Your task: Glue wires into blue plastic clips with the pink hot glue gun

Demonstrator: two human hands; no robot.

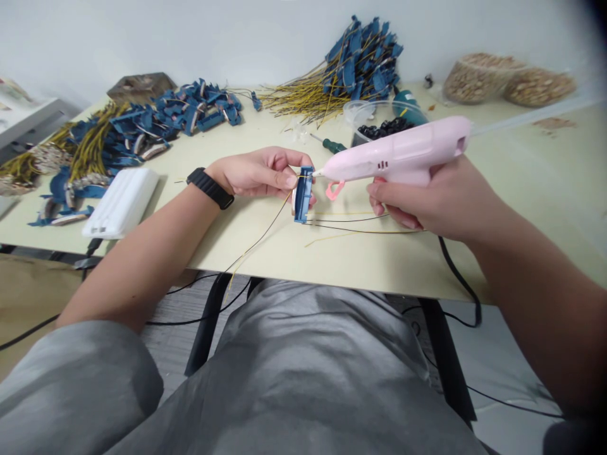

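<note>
My left hand (pixel 272 174) pinches a small blue plastic housing (pixel 303 199), held upright above the table. Thin yellow and black wires trail from both sides of this part. In my right hand (pixel 422 199) is a pale pink hot glue gun (pixel 398 151), pointing left. Its nozzle (pixel 318 173) is at the upper end of the housing; whether it touches I cannot tell. A pink stand loop (pixel 334 189) hangs under the gun's front. A clear glue stick (pixel 521 120) extends from its back.
Piles of blue wired parts (pixel 365 60) lie at the back and left (pixel 190 110). Behind the gun are a tub of black pieces (pixel 386 126) and a green screwdriver (pixel 333 146). A white power bank (pixel 122 202) lies left; two nut-filled containers (pixel 484 76) stand back right.
</note>
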